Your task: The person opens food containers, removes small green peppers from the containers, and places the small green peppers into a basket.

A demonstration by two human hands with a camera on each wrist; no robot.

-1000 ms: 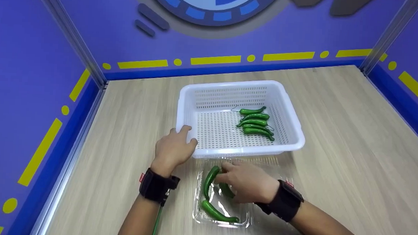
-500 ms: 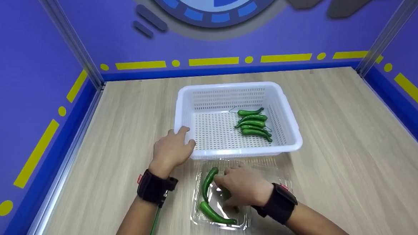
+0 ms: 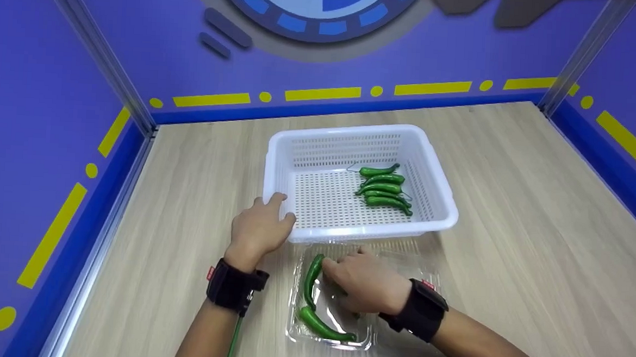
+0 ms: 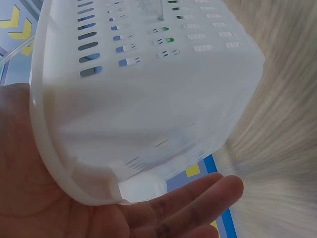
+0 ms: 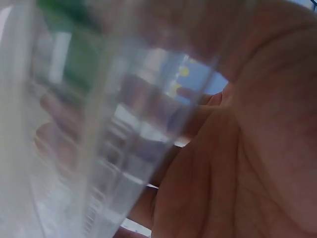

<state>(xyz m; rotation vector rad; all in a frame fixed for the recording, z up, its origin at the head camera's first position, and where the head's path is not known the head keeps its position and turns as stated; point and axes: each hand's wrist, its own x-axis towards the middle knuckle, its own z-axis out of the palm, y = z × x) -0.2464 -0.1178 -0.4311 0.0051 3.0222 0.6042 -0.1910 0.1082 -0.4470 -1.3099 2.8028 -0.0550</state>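
Note:
My left hand (image 3: 258, 224) holds the near left corner of a white plastic basket (image 3: 347, 132), thumb and index finger over the rim. In the left wrist view, other fingers (image 4: 198, 201) stretch along the basket's outside. My right hand (image 3: 369, 282) reaches down into a clear plastic container (image 3: 290, 321), its curled fingers at a green chili pepper (image 5: 74, 57) seen through the plastic in the right wrist view; the hand mostly hides it from the head view. Beside it in the container lie a curved green pepper (image 3: 311, 281) and a second one (image 3: 326, 328) along the near side.
Several green peppers (image 3: 385, 187) lie side by side in the right part of the basket. The container sits just in front of it on the wood-grain table (image 3: 517, 211). Blue panels (image 3: 323, 72) wall the table at the back, left and right.
My right hand has shifted slightly over the container, and the pepper under it has become mostly hidden. My left hand stays on the basket corner.

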